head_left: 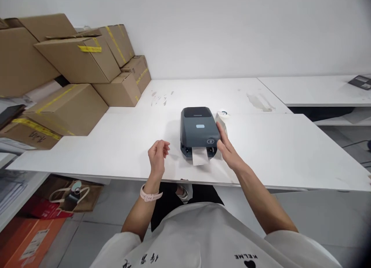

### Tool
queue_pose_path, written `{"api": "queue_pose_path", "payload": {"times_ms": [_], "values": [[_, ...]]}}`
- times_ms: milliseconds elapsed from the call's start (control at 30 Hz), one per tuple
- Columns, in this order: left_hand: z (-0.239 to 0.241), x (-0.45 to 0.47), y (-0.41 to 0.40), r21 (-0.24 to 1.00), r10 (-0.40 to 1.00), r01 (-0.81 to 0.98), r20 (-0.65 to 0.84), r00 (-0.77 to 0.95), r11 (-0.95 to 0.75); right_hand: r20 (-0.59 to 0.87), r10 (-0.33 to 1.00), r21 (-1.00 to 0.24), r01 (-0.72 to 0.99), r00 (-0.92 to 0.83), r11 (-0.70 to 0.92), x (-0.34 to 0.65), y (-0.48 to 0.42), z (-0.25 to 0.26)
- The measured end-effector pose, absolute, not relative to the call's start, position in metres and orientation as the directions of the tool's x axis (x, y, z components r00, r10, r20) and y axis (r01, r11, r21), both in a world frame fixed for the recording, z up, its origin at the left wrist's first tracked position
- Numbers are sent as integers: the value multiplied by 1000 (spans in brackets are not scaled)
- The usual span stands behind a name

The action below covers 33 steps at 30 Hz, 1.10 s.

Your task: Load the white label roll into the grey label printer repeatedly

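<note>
A dark grey label printer (198, 128) stands on the white table in front of me, its lid a little apart from the base at the front. A white paper label (200, 156) sticks out of the front gap and hangs down. My right hand (228, 148) lies along the printer's right side, fingers stretched out and thumb near the lid's front corner. To the left of the printer, apart from it, my left hand (158, 154) hovers with its fingers loosely curled and nothing visible in them. Behind the printer's right side is a white paper stack or roll (222, 115), partly hidden.
Cardboard boxes (78, 59) with yellow tape are piled at the left. The table's front edge (116, 174) runs close before my body. An orange box (34, 237) and a paper bag (89, 192) sit low at the left. A dark flat device (361, 82) lies far right.
</note>
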State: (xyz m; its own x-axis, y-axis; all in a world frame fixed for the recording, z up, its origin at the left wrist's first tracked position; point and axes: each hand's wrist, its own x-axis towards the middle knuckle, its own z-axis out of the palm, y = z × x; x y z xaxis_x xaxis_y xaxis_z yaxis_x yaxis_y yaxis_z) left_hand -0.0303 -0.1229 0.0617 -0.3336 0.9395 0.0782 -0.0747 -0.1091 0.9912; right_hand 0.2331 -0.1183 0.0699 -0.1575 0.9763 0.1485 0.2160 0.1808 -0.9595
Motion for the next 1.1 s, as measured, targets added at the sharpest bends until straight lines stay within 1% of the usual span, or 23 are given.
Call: {"api": "queue_pose_path", "payload": {"times_ms": [100, 167, 233, 333, 467, 533, 600, 700, 767, 800, 833, 867, 933, 1000, 1067, 1100], "values": [[68, -28, -86, 994, 931, -64, 55, -361, -84, 334, 938, -883, 317, -89, 345, 224, -107, 81], [69, -20, -61, 999, 962, -34, 2, -274, -12, 436, 900, -839, 353, -18, 414, 215, -82, 98], [69, -10, -42, 999, 989, 14, -37, -144, 39, 510, 859, -806, 371, 42, 460, 209, -48, 117], [65, 2, -27, 994, 998, 89, -67, 17, 65, 557, 829, -766, 425, 60, 483, 210, 9, 140], [58, 11, -21, 994, 991, 98, -51, 125, 39, 544, 839, -729, 504, 18, 463, 219, 73, 150], [53, 12, -19, 996, 988, 76, -54, 143, 43, 531, 847, -737, 508, 28, 445, 222, 91, 151], [50, 11, -18, 995, 989, 89, -52, 140, 40, 561, 827, -715, 529, 44, 457, 223, 94, 153], [46, 8, -18, 977, 996, 211, -52, 70, 37, 707, 706, -572, 620, 40, 538, 221, 68, 159], [46, 5, -19, 944, 998, 327, -59, 12, 52, 749, 662, -477, 672, -27, 567, 217, 40, 161], [46, 5, -19, 925, 998, 377, -59, -7, 57, 720, 686, -446, 688, -105, 573, 215, 27, 160], [47, 4, -20, 909, 998, 414, -57, -13, 58, 647, 733, -422, 701, -212, 575, 213, 17, 157], [47, 4, -20, 898, 999, 437, -53, -13, 53, 526, 781, -396, 716, -335, 574, 210, 10, 153], [48, 5, -21, 893, 999, 447, -43, -7, 42, 203, 823, -302, 765, -531, 569, 206, 5, 143], [48, 5, -20, 899, 999, 438, -37, -1, 34, -92, 791, -158, 793, -605, 588, 198, 11, 130], [48, 5, -19, 902, 999, 431, -39, 4, 34, -271, 734, -64, 772, -623, 632, 188, 21, 120], [47, 4, -18, 902, 999, 430, -40, 9, 33, -327, 702, -54, 754, -633, 655, 183, 26, 117]]}}
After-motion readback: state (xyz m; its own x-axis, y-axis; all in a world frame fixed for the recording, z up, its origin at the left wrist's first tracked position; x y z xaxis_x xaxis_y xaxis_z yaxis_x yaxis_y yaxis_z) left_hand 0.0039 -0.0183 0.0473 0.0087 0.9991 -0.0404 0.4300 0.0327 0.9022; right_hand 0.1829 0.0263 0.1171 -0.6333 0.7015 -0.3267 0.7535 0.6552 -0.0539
